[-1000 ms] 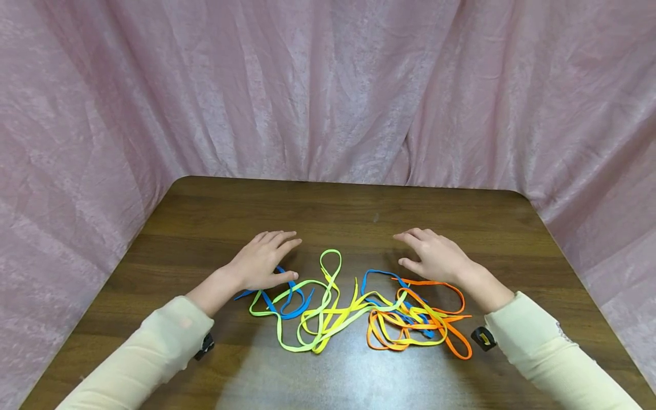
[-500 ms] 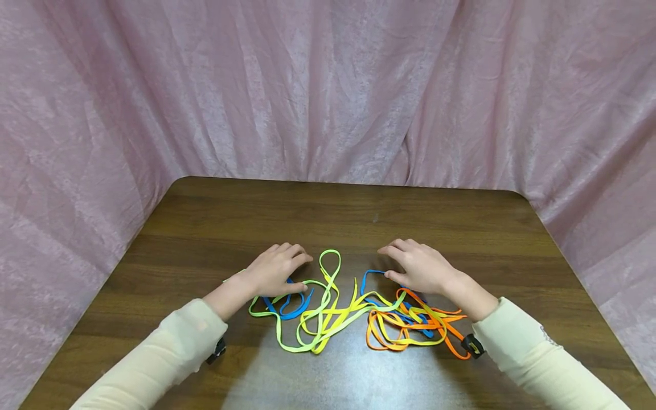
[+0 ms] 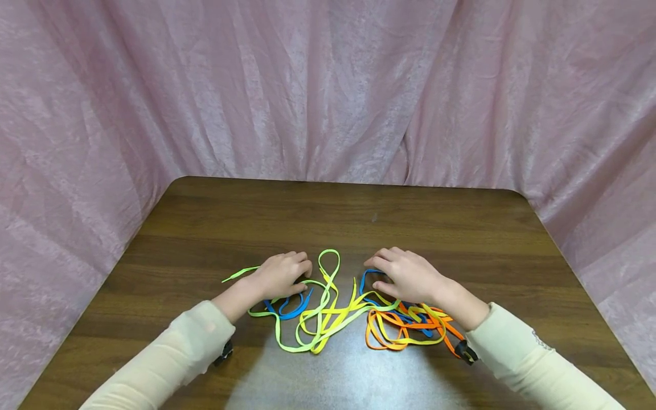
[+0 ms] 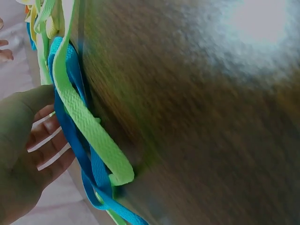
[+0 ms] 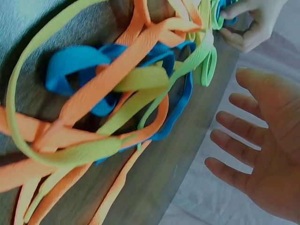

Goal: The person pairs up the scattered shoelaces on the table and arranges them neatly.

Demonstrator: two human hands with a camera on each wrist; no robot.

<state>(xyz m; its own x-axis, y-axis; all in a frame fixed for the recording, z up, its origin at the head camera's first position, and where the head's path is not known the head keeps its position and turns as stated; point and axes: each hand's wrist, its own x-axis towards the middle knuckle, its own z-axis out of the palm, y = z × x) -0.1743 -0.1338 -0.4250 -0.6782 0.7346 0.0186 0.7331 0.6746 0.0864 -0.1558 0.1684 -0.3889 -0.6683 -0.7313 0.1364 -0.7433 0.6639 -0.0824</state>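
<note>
Flat shoelaces lie tangled on the table. A light-green shoelace point(image 3: 279, 330) and a blue shoelace point(image 3: 294, 312) lie under and around my left hand point(image 3: 284, 274). In the left wrist view, the left thumb reaches the edge of these laces and the loosely bent fingers lie beyond them. A yellow shoelace point(image 3: 353, 304) crosses the middle. My right hand point(image 3: 410, 276) hovers over the right-hand tangle of orange shoelace point(image 3: 371, 336), yellow and blue. The right wrist view shows its fingers point(image 5: 239, 126) spread and relaxed, apart from the laces, with nothing held.
The brown wooden table point(image 3: 328, 216) has rounded far corners. Pink velvet curtain point(image 3: 307, 91) hangs behind it and on both sides. A bright light reflection falls on the tabletop near the front. Black straps sit at both wrists, by the light sleeves point(image 3: 517, 347).
Both hands have moved inward and slightly toward the body, lower over the laces. A green lace end on the left has come into view. The laces lie nearly as before.
</note>
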